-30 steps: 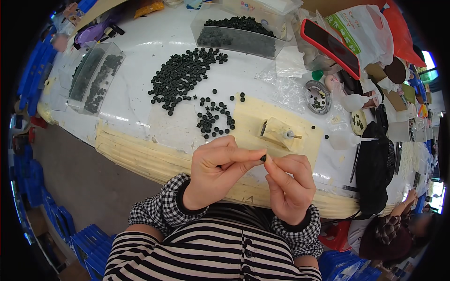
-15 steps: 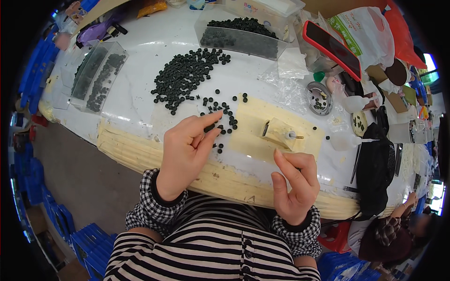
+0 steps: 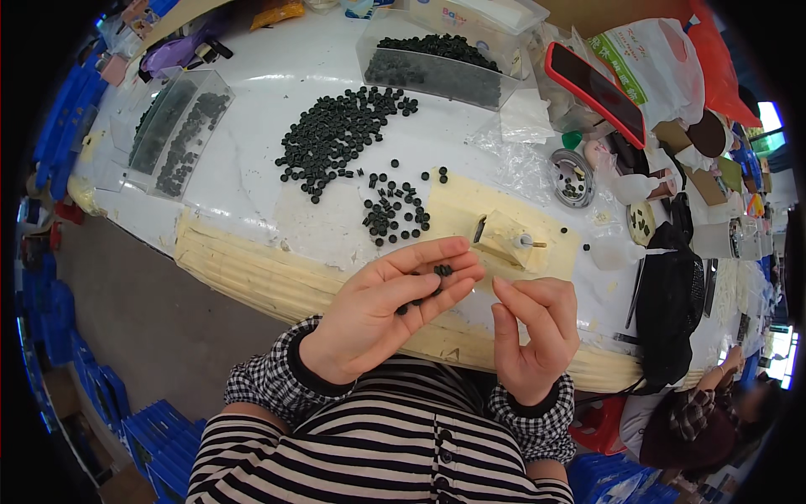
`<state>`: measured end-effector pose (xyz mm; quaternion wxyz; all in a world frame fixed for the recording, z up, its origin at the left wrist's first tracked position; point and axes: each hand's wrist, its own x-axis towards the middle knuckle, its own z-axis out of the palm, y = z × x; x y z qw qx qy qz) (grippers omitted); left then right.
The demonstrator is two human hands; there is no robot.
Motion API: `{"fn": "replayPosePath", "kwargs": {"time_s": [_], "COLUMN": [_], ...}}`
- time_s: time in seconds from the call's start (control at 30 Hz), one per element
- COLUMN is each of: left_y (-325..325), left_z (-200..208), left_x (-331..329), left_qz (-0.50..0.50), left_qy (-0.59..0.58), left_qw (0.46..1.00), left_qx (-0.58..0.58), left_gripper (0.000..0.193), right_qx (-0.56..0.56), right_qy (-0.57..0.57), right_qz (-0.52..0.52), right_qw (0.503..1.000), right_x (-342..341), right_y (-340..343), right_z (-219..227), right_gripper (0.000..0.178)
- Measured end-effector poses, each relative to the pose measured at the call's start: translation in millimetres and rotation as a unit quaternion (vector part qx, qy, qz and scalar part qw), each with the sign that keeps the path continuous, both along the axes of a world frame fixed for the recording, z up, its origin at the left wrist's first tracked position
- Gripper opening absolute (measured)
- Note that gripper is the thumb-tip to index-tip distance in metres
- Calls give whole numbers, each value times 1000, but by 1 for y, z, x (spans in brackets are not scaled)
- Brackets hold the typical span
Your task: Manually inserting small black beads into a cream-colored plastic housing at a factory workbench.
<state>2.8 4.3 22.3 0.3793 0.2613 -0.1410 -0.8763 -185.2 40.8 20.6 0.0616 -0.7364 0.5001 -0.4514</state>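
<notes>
My left hand (image 3: 361, 311) is turned palm up, its fingers curled around several small black grommet-like parts (image 3: 442, 270). Just to its right, my right hand (image 3: 537, 336) has thumb and forefinger brought together; whatever they may hold is too small or hidden to make out. Beyond both hands sits a cream-coloured block fixture (image 3: 502, 239) with a thin metal pin (image 3: 538, 244) sticking out to the right. A loose cluster of black grommets (image 3: 380, 228) lies beyond my left hand, and a larger pile of grommets (image 3: 323, 139) farther off.
Clear bins of black parts stand at the far left (image 3: 191, 139) and far middle (image 3: 437, 71). A red-cased phone (image 3: 596, 94) leans at the back right. Nearby are a round metal dish (image 3: 573, 178), squeeze bottles (image 3: 617, 254) and a black cloth (image 3: 672, 311). Another person (image 3: 697, 420) sits at right.
My left hand has moved right and nearer from the loose cluster, turning palm up with several grommets in it. The cluster has shrunk. My right hand has barely moved.
</notes>
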Motion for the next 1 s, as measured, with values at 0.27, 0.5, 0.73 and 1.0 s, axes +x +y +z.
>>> {"fn": "replayPosePath", "kwargs": {"time_s": [0.27,0.5,0.73,1.0], "left_y": [6,8,3,8], "left_z": [-8,-10,-10,-28], "left_x": [-8,-13,-9,-11], "left_qz": [-20,-27,-55,-98], "left_qy": [-28,-38,-5,68], "left_qw": [999,998,998,992], "left_qx": [-25,-45,26,27], "left_gripper": [37,38,33,26], "right_qx": [2,-1,33,78], "right_qy": [64,92,0,-103], "right_qz": [0,-31,-35,0], "right_qw": [998,995,999,992], "right_x": [6,12,8,4], "right_y": [-3,-4,1,3], "right_z": [-2,-2,-4,-4], "right_gripper": [38,34,33,32]}}
